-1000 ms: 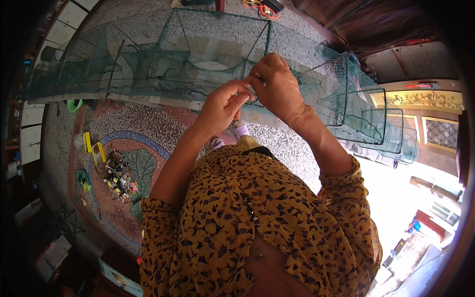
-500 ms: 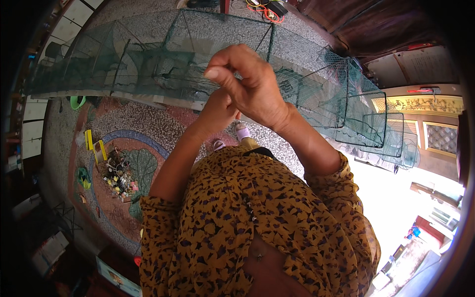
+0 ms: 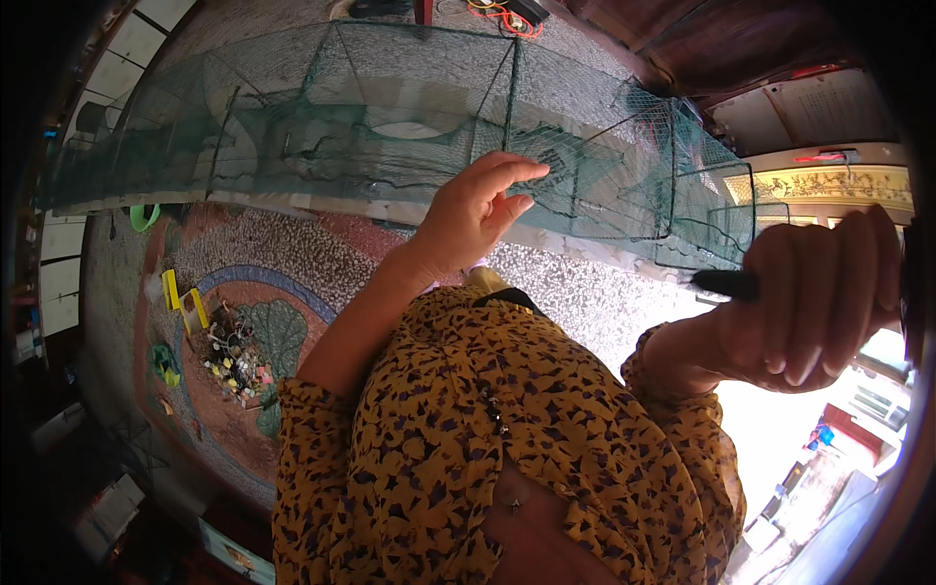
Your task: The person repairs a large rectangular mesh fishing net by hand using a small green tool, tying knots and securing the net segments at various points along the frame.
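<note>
My left hand (image 3: 478, 210) is raised in front of a long green mesh net trap (image 3: 390, 146). Its thumb and forefinger are stretched out with a gap between them, and nothing shows in that gap. Far out to the right, my right hand (image 3: 814, 297) is closed around a slim dark tool (image 3: 726, 284). The tool's narrow tip sticks out of the fist toward the left; the fingers hide the rest, so I cannot tell its exact kind. Dark square frames hold the net trap open, and it spans the view beyond both hands.
On the patterned stone floor to the left lie a heap of small mixed items (image 3: 234, 351), yellow pieces (image 3: 193, 307) and a green loop (image 3: 144, 216). Orange cords (image 3: 507, 21) lie at the far side. Dark wooden furniture (image 3: 741, 49) stands at upper right.
My right hand has swung from beside the left hand far out to the right, and the dark tool now shows in it. My left hand has risen slightly to the right, its fingers extended.
</note>
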`<state>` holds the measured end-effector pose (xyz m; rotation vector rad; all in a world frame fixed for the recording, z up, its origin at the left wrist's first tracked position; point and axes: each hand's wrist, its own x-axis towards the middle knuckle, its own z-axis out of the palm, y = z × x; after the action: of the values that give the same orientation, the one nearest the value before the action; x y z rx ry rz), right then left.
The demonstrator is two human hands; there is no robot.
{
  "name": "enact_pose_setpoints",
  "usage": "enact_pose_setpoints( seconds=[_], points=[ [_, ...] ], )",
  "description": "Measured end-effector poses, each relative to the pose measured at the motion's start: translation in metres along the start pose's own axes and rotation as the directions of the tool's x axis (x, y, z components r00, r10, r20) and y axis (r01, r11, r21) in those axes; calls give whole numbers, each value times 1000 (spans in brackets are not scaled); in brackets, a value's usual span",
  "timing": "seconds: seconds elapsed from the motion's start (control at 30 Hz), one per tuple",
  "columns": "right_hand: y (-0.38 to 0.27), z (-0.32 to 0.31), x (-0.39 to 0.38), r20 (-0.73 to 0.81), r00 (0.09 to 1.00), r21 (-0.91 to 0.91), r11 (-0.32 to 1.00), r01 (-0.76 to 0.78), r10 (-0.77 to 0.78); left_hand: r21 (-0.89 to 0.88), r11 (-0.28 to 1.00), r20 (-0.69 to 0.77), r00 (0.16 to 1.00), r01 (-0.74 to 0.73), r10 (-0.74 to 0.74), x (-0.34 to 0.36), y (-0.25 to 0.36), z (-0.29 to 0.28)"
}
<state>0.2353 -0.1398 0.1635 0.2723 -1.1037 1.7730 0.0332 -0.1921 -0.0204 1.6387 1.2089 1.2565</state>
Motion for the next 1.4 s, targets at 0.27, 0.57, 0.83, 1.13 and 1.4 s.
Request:
enact_pose_setpoints(
  seconds=[0.27,0.57,0.83,1.13,1.4],
  points=[
    [-11,-9,-8,-68,856,-450,781,433,-513,-242,961,50,990,136,-128,-3,-10,-13],
    [40,-53,-7,-209,978,-877,438,-198,23,52,998,65,998,-29,26,-16,-1,-31],
    [87,-89,-40,-272,895,-953,-230,-198,355,164,986,77,997,-16,4,-21,4,-35],
    [95,-89,-45,-257,894,-948,-277,-159,366,537,841,65,998,-57,27,-4,14,-53],
    [106,-92,-53,-196,915,-953,-289,-92,354,312,949,103,992,37,-73,-15,12,-46]
  ],
)
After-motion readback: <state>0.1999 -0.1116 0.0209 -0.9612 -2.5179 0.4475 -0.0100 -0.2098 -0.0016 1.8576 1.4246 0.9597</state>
